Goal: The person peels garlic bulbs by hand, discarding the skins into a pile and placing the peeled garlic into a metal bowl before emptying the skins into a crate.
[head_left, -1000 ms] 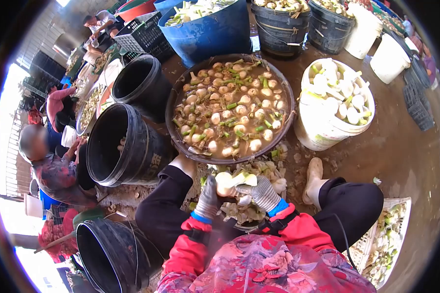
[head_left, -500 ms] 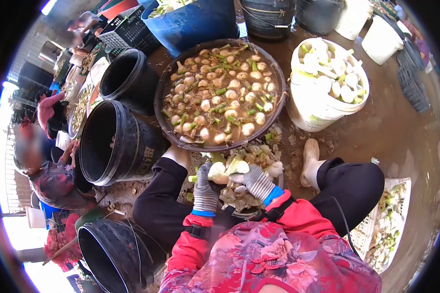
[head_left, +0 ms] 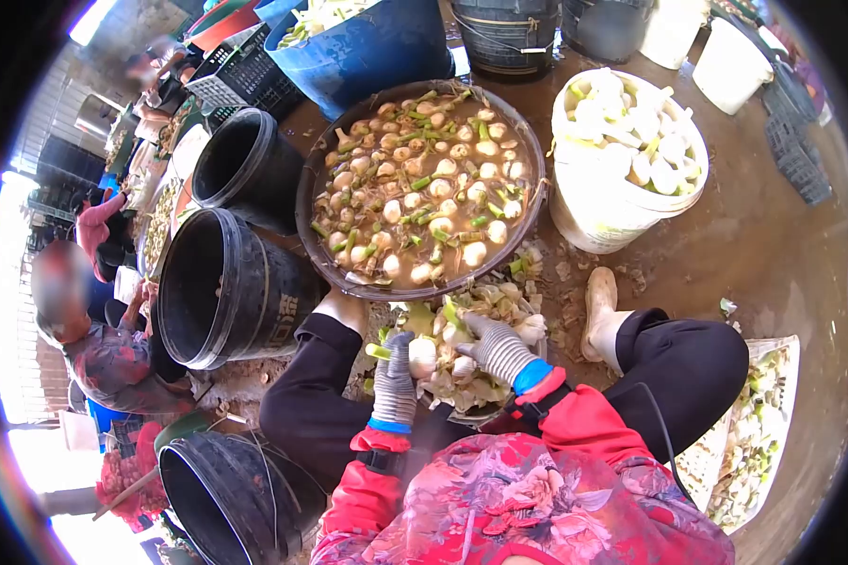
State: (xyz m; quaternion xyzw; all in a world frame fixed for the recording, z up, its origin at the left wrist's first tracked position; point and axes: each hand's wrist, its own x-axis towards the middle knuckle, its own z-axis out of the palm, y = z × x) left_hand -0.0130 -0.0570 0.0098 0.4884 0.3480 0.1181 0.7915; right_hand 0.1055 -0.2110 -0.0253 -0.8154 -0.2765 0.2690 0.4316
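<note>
My left hand (head_left: 396, 384), in a striped grey glove, is closed around a garlic bulb (head_left: 423, 359) whose green stem (head_left: 378, 351) sticks out to the left. My right hand (head_left: 501, 350), gloved alike, is just right of the bulb with thumb and fingers apart. A loose piece of green-white peel (head_left: 453, 314) shows near its fingertips, apparently not gripped. Below both hands is a container heaped with peelings (head_left: 476, 389). Ahead of them stands a wide dark basin (head_left: 303, 221) of muddy water, where many garlic bulbs with cut green stems float.
A white bucket (head_left: 579, 209) full of peeled garlic stands right of the basin. Dark buckets (head_left: 273, 306) line my left, and a blue tub (head_left: 377, 52) is behind the basin. A white crate (head_left: 758, 471) of peelings lies at right. Another person (head_left: 113, 363) sits at left.
My right hand has opened and moved slightly away from the bulb; the piece of peel it pinched has come away. My left hand keeps hold of the garlic bulb, now slightly lower.
</note>
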